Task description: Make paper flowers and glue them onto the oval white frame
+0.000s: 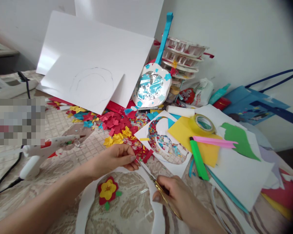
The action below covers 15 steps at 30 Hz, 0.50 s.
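In the head view, snipping seems underway: by a white card ring [84, 201], the left hand [123, 157] pinches a small red paper piece [137, 160] at gold-handled metal scissors [158, 186] gripped by the right hand [172, 193], the next cut wanting steadiness.

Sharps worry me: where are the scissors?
In the head view, low centre-right, the scissors are in the right hand, tips by the left hand.

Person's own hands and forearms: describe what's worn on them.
The left hand and right hand are both bare, with no gloves, rings or bracelets visible. The left forearm and right forearm show no sleeves within the picture.
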Motion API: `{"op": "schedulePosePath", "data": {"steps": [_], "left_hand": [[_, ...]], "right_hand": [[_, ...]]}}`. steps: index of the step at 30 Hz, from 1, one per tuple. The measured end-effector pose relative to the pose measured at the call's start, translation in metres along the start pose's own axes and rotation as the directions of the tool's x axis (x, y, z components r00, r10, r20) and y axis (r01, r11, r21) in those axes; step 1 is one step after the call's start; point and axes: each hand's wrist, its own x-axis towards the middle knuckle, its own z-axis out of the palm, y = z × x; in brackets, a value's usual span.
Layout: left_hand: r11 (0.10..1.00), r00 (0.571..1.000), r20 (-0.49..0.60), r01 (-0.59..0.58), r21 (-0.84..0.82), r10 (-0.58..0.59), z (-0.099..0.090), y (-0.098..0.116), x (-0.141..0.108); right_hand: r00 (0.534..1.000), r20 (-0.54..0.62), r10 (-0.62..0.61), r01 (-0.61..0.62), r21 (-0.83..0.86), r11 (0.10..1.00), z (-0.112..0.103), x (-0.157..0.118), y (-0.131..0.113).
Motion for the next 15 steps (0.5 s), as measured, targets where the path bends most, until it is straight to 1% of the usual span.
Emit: {"op": "schedulePosePath", "data": {"steps": [7,11,15], "left_hand": [[1.000,1.000,-0.001,0.010,-0.026,-0.010,0.000,0.002,0.000],[1.000,1.000,0.017,0.009,-0.025,-0.008,0.000,0.001,-0.001],[1.000,1.000,0.022,0.003,-0.019,-0.003,-0.001,0.001,-0.001]], "right_hand": [[1.000,0.004,-0.026,0.025,0.081,0.996,0.001,0.001,0.004],[0.999,0.044,-0.031,0.025,0.129,0.991,0.003,-0.001,0.010],[0.996,0.077,-0.037,0.027,0.134,0.991,0.002,-0.001,0.012]]}}
